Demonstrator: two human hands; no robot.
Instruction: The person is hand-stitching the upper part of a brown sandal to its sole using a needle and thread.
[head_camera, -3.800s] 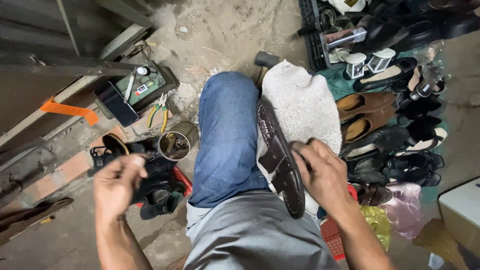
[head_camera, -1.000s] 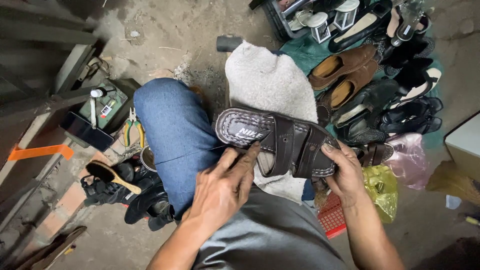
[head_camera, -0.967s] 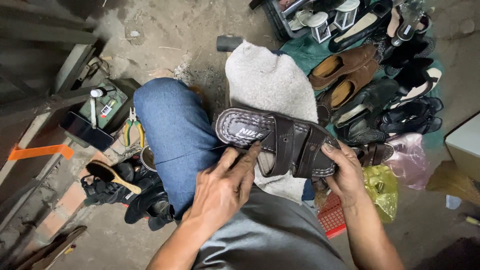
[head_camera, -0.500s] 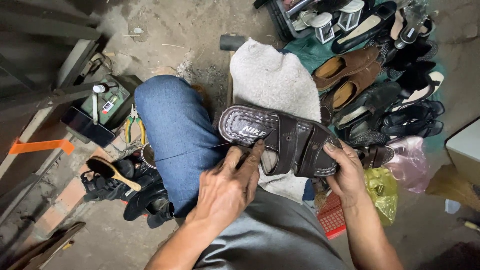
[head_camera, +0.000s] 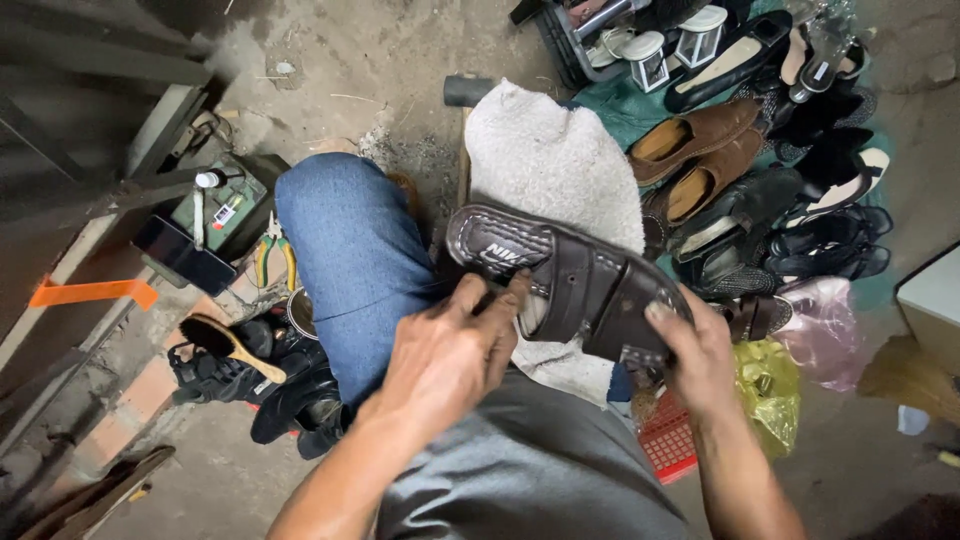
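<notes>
Right hand (head_camera: 700, 350) is gripping the near end of a brown sandal (head_camera: 570, 280); left hand (head_camera: 450, 350) is pressing curled fingers against its edge, over a grey cloth (head_camera: 550, 160).

A single head-worn camera is looking steeply down from above a seated person's lap, facing forward over the blue-jeaned knee (head_camera: 350, 250) toward the concrete floor (head_camera: 330, 60) beyond. It is sitting close: the left hand (head_camera: 445, 355) and right hand (head_camera: 700, 350), gripping a dark brown sandal (head_camera: 575, 280), are filling the near centre. Rows of shoes (head_camera: 740, 180) are running along the far right edge, a shoe brush (head_camera: 230, 345) is lying at near left. No second view is sharing the scene.
</notes>
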